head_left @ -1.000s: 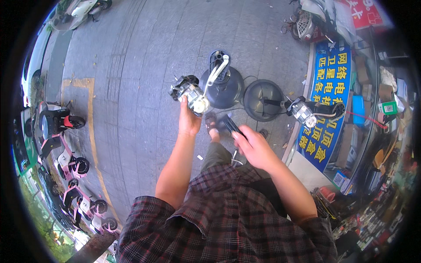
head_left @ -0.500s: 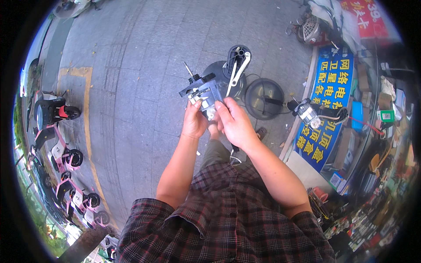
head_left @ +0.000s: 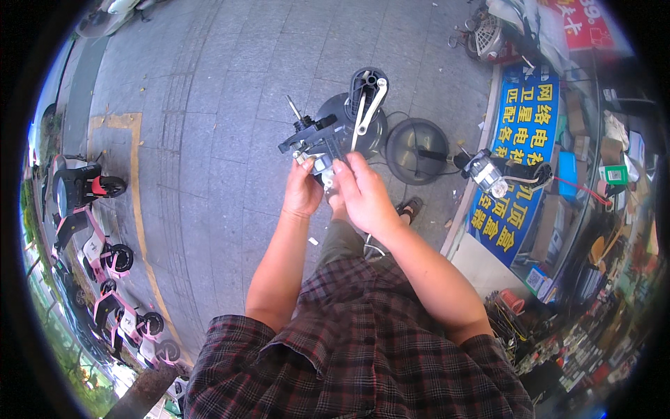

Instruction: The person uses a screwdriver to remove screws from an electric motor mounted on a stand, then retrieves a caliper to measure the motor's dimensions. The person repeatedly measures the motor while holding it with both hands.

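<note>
Both my hands hold an electric fan motor (head_left: pixel 315 149) out in front of me, above the pavement. It has a dark bracket, a silvery metal body and a thin metal shaft pointing up and left. My left hand (head_left: pixel 303 190) grips its near left side, thumb on top. From the right, my right hand (head_left: pixel 365 193) closes on it, thumb and fingers pressed to the near end. Just beyond stands a black oval housing (head_left: pixel 365 82) with a pale crank arm (head_left: pixel 373 108) on it; whether this joins the motor I cannot tell. My palms hide the motor's underside.
A round dark base (head_left: pixel 417 176) stands on the paving, with another dark disc (head_left: pixel 377 133) behind the motor. To the right, a second exposed motor (head_left: pixel 488 174) sits before a glass counter with a blue sign (head_left: pixel 528 105). Several pink-and-white scooters (head_left: pixel 101 241) are parked left.
The view has shifted slightly, and the motor with both hands appears a little further left. Its tilt has changed slightly. Both hands keep their hold.
</note>
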{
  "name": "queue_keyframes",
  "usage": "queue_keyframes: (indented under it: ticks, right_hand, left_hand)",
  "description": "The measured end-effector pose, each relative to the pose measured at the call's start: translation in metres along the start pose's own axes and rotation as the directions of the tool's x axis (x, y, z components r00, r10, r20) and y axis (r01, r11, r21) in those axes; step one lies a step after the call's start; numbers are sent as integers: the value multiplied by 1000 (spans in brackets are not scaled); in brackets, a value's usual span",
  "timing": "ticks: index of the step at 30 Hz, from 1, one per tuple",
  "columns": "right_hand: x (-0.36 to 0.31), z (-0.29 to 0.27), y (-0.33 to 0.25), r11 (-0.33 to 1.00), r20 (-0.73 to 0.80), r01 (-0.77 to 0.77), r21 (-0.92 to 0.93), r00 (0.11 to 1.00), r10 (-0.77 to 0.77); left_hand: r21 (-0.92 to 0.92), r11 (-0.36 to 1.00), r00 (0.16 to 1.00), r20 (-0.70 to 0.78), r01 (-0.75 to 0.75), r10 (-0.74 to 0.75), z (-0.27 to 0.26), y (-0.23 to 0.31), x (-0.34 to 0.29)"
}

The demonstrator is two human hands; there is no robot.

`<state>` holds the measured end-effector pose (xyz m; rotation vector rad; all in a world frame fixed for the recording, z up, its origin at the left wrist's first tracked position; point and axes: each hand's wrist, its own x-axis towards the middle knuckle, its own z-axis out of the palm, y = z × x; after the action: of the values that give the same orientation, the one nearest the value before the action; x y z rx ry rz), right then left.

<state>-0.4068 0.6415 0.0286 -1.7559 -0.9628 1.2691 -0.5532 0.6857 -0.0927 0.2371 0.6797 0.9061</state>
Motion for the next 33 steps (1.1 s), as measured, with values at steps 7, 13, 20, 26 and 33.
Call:
queue_keyframes:
  ticks: [7,13,20,26,33]
  right_hand:
    - [3,-28,-7,997,67,54,-63,996,-50]
    - [-2,-29,-7,983,34,108,-149,994,-104]
    - [-4,-45,-2,939,252,-138,315,966,58]
    - [-2,-48,-2,948,249,-109,300,968,32]
    - [-5,-42,-12,967,209,-129,222,974,82]
  left_hand:
    - [114,993,998,68,-21,13,9,17,1]
    - [240,962,991,51,-131,123,21,14,4]
    - [229,968,993,86,-102,84,23,17,-2]
    - [261,952,987,25,-157,156,36,14,-8]
    - [236,967,995,2,-102,104,37,11,-11]
